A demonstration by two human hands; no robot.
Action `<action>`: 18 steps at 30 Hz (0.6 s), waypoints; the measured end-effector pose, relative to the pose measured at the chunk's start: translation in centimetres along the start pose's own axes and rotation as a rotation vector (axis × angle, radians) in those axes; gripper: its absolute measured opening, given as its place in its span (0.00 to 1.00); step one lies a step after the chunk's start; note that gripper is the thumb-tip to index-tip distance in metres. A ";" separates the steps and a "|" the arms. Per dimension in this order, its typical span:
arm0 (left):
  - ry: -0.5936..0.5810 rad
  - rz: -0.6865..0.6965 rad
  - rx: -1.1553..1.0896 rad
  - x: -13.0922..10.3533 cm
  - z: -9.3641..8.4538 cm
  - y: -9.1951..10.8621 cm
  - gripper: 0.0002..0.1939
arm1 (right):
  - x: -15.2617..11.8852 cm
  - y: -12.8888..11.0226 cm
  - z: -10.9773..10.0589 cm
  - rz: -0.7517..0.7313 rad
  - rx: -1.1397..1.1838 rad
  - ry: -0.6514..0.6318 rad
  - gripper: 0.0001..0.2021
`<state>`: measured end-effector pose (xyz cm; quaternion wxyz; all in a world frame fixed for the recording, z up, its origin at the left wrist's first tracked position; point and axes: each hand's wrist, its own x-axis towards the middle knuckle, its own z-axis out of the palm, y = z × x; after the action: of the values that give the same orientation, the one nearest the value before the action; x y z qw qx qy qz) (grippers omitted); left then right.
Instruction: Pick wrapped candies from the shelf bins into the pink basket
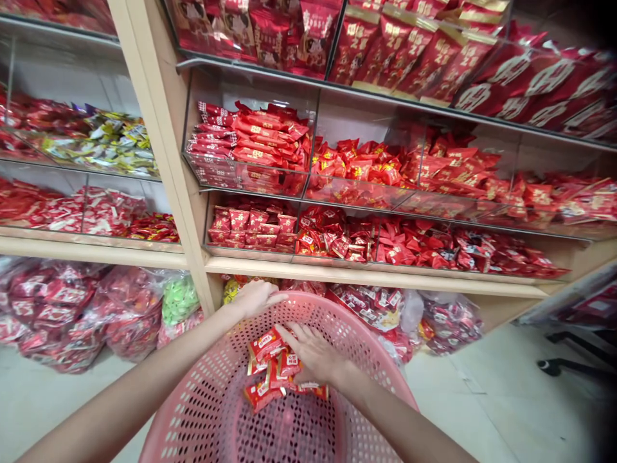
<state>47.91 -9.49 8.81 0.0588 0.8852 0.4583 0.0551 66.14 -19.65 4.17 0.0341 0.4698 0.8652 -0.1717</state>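
A pink perforated plastic basket [289, 297] is in front of me in the head view. My left hand [258, 299] is closed on its far rim at the left, its fingers partly hidden behind the edge. Inside the basket lies a small pile of red and gold snack packets [267, 346]. Over the right side of that pile is my right hand [311, 354], palm down with fingers stretched out and apart, touching the packets. Part of the pile is hidden beneath this hand.
Wooden shelving [159, 116] ahead has clear-fronted bins of red-wrapped snacks [270, 141]. Below the lowest shelf, filled plastic bags [58, 308] rest on the tiled floor [463, 399]. A black chair leg with a caster [549, 366] is at the right.
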 end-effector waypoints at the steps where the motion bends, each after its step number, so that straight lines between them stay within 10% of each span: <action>1: -0.022 -0.014 -0.011 0.3 0.0 -0.2 0.35 | 0.3 0.0 -0.4 0.001 0.008 -0.012 0.57; 9: -0.052 -0.128 0.039 4.2 0.3 2.2 0.41 | 1.4 2.5 -0.5 0.113 0.016 -0.210 0.69; 18: 0.007 -0.109 0.048 4.2 0.1 2.0 0.40 | 1.1 2.7 1.0 0.091 -0.204 -0.104 0.72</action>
<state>51.98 -7.21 9.26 0.0392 0.8598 0.5073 0.0437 67.62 -17.75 2.32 0.1344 0.4933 0.8529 -0.1051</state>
